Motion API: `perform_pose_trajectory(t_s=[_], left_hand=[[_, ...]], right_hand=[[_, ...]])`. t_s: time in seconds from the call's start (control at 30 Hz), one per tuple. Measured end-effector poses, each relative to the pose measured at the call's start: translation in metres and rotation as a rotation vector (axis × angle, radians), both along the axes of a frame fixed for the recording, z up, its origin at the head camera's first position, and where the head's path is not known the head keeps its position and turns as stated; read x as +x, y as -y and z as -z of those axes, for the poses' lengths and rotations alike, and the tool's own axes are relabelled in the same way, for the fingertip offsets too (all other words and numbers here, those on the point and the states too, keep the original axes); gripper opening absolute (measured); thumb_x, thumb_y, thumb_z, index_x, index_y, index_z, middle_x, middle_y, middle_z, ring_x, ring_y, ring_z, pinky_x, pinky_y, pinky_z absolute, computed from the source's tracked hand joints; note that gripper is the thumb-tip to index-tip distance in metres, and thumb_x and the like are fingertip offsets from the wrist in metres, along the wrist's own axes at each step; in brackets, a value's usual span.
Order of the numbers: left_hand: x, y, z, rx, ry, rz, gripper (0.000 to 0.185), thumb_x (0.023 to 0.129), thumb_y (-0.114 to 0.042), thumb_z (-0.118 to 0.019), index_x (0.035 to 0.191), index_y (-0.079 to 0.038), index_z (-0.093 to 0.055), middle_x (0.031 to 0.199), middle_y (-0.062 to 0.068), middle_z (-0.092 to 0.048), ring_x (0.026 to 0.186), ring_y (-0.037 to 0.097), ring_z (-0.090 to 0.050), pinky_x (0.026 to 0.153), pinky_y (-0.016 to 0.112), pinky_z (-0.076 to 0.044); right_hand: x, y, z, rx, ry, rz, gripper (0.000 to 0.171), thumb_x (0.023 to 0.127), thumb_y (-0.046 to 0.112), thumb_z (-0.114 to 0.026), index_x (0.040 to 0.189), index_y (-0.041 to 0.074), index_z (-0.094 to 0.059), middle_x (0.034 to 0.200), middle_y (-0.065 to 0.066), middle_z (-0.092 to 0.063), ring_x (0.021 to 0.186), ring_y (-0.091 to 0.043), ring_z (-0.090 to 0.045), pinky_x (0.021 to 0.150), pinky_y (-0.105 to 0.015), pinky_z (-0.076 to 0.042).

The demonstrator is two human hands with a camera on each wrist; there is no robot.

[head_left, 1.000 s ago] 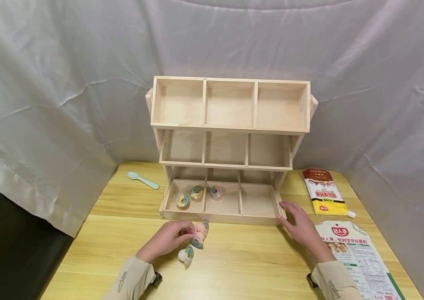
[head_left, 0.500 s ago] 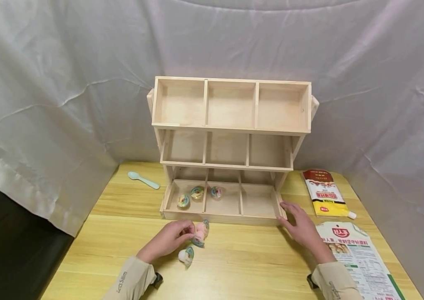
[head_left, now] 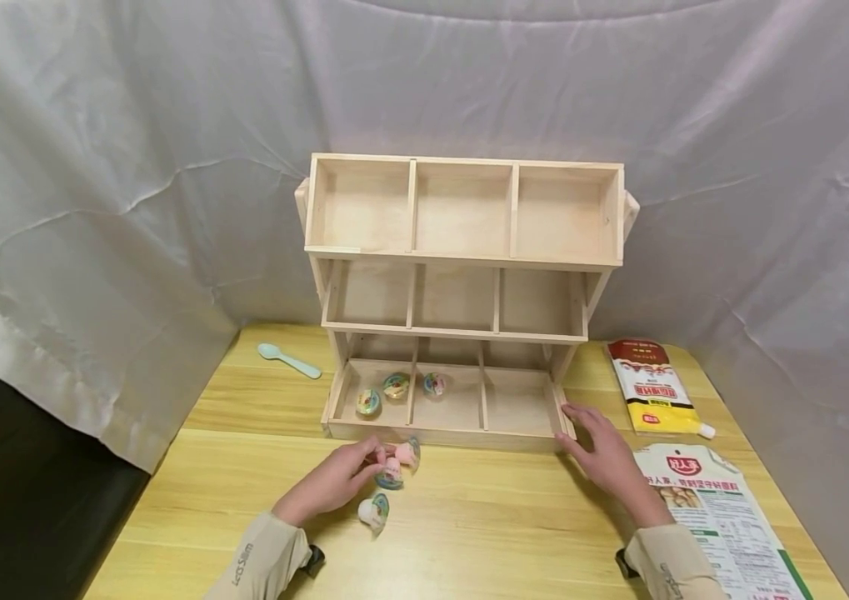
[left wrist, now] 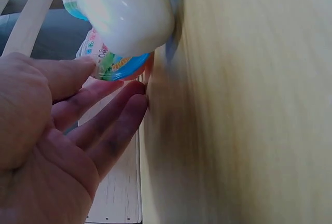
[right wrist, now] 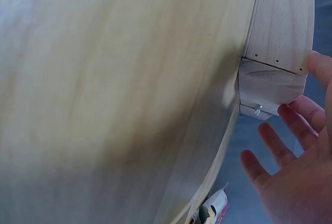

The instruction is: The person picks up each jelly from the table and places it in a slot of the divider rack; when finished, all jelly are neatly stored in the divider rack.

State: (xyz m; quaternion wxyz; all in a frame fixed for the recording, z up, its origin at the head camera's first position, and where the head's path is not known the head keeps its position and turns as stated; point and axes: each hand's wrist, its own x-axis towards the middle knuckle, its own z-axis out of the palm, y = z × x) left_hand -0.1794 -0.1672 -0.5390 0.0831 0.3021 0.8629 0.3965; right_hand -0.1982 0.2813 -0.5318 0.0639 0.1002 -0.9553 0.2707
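My left hand (head_left: 334, 479) is at the table in front of a wooden rack (head_left: 445, 435), pinching a pink jelly cup (left wrist: 106, 58) between thumb and fingers. Close by its fingertips lies another pink jelly cup (head_left: 407, 455); a white jelly cup (head_left: 372, 512) lies on its side nearer the front. My right hand (head_left: 604, 454) rests on the rack's lower right corner, thumb on the front board and fingertips along the end, the other fingers spread. Two yellowish jelly cups (head_left: 367, 403) sit in the bottom left compartment, and a pinkish one (head_left: 434, 384) in the bottom middle one.
A pale blue spoon (head_left: 289, 361) lies left of the rack. On the right are a red, white and yellow spouted pouch (head_left: 652, 387) and a flat white printed package (head_left: 724, 517). A grey curtain (head_left: 461, 83) hangs behind.
The left fingers have shifted slightly, and the pink jelly cups by them have turned and moved a little. My right hand stays at the rack's corner.
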Motion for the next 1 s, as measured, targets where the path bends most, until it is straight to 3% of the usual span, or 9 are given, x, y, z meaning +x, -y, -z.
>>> perform_pose_trajectory(t_s=[0.2, 0.5, 0.73, 1.0], left_hand=[[-0.002, -0.001, 0.003, -0.013, 0.030, -0.010, 0.008, 0.097, -0.027, -0.056, 0.102, -0.022, -0.051, 0.100, -0.010, -0.063, 0.096, 0.007, -0.062, 0.084, 0.024, -0.053], [-0.003, -0.001, 0.004, 0.001, 0.047, -0.006, 0.018, 0.097, -0.034, -0.056, 0.110, -0.022, -0.051, 0.101, -0.010, -0.061, 0.094, 0.005, -0.060, 0.084, 0.023, -0.052], [-0.003, -0.004, -0.009, 0.083, 0.039, -0.026, 0.026, 0.096, -0.031, -0.058, 0.118, -0.018, -0.052, 0.109, -0.011, -0.059, 0.102, 0.007, -0.058, 0.092, 0.029, -0.051], [-0.009, -0.011, -0.019, 0.151, 0.055, -0.019, 0.038, 0.098, -0.034, -0.053, 0.128, -0.010, -0.052, 0.111, -0.010, -0.061, 0.102, 0.010, -0.059, 0.091, 0.029, -0.050]], right_hand=[[0.000, -0.001, 0.001, 0.002, 0.000, 0.002, 0.060, 0.094, 0.040, -0.060, 0.143, 0.010, -0.044, 0.146, -0.017, -0.040, 0.131, -0.043, -0.036, 0.104, -0.065, -0.029], [-0.001, -0.001, 0.002, 0.002, -0.006, -0.003, 0.061, 0.094, 0.043, -0.058, 0.143, 0.010, -0.043, 0.145, -0.017, -0.041, 0.131, -0.043, -0.036, 0.104, -0.064, -0.029], [-0.002, -0.002, 0.003, -0.001, -0.003, -0.002, 0.062, 0.094, 0.045, -0.058, 0.143, 0.010, -0.043, 0.145, -0.017, -0.041, 0.131, -0.043, -0.036, 0.104, -0.064, -0.029], [-0.003, -0.003, 0.003, -0.001, -0.015, -0.007, 0.061, 0.094, 0.043, -0.058, 0.142, 0.009, -0.044, 0.145, -0.017, -0.041, 0.131, -0.042, -0.037, 0.105, -0.063, -0.029]])
